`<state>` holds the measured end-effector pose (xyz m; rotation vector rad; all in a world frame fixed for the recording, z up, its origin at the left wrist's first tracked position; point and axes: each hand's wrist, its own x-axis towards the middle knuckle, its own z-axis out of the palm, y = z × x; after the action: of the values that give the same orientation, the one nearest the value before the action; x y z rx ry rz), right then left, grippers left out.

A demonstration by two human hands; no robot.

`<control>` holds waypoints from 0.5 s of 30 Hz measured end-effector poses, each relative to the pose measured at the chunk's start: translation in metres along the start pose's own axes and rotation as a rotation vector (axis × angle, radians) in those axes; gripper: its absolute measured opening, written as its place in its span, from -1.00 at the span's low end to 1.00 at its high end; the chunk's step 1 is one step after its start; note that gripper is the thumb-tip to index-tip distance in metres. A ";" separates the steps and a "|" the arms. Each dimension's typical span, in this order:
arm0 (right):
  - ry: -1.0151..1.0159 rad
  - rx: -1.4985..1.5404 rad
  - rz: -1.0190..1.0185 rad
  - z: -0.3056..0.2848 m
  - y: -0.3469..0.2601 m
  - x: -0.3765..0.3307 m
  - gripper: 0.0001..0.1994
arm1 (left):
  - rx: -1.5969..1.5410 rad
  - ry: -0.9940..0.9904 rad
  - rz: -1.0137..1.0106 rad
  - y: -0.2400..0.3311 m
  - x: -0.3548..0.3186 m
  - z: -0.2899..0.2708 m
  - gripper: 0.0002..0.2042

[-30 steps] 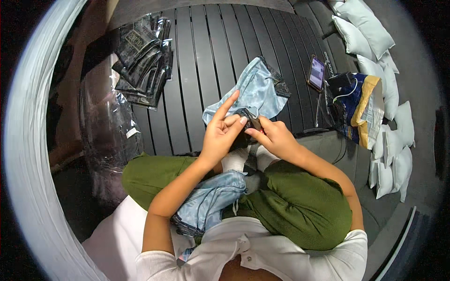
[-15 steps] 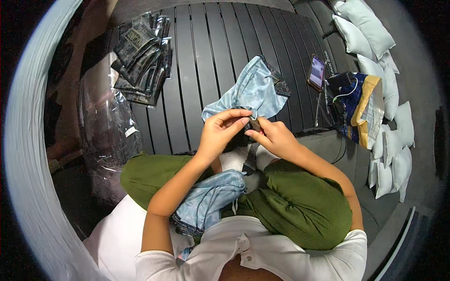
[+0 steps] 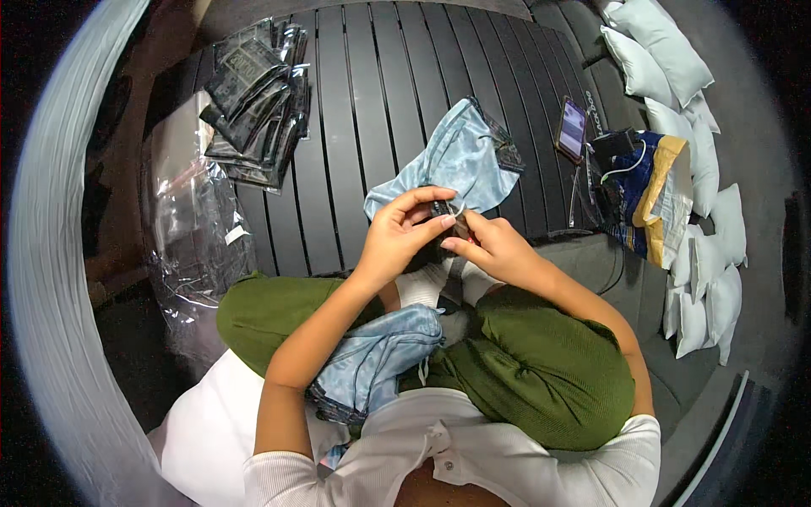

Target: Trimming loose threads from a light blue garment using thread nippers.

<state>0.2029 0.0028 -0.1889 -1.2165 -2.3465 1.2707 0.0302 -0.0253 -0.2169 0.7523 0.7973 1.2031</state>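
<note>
My left hand and my right hand meet above my crossed legs, at the near edge of the slatted table. Thumb and fingers of the left are pinched on a small dark piece, mostly covered. The right pinches at a thin pale cord that curls between the two hands; its ends are hidden. Just beyond them lies a light blue cloth piece with dark trim at its far right corner. More light blue cloth with dark edging rests bunched on my lap.
Black glossy packets are heaped at the table's far left, beside clear plastic bags. To the right stand a phone and a blue and gold bag with a white cable. Several white pillow-shaped pouches line the far right.
The pale cord and dark piece show more between my fingers now, the dark piece appearing at the left fingertips. Both hands have otherwise barely shifted.
</note>
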 end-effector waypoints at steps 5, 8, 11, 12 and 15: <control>-0.048 0.095 0.086 -0.002 -0.001 0.000 -0.64 | -0.078 -0.066 -0.013 -0.001 0.001 -0.006 -0.67; -0.029 0.244 0.135 -0.001 -0.001 0.001 -0.64 | -0.102 -0.002 0.026 -0.001 0.003 -0.002 -0.66; -0.032 0.364 0.206 0.003 0.012 0.000 -0.66 | -0.074 -0.050 0.037 -0.003 0.003 -0.008 -0.65; -0.031 0.363 0.206 0.003 0.013 0.000 -0.66 | -0.074 -0.051 0.037 -0.003 0.003 -0.007 -0.65; -0.064 0.536 0.177 0.004 0.015 0.000 -0.67 | -0.057 -0.012 0.028 -0.002 0.004 -0.008 -0.65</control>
<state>0.2095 0.0050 -0.2028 -1.2211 -1.7770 1.8599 0.0249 -0.0215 -0.2228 0.7252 0.7414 1.2403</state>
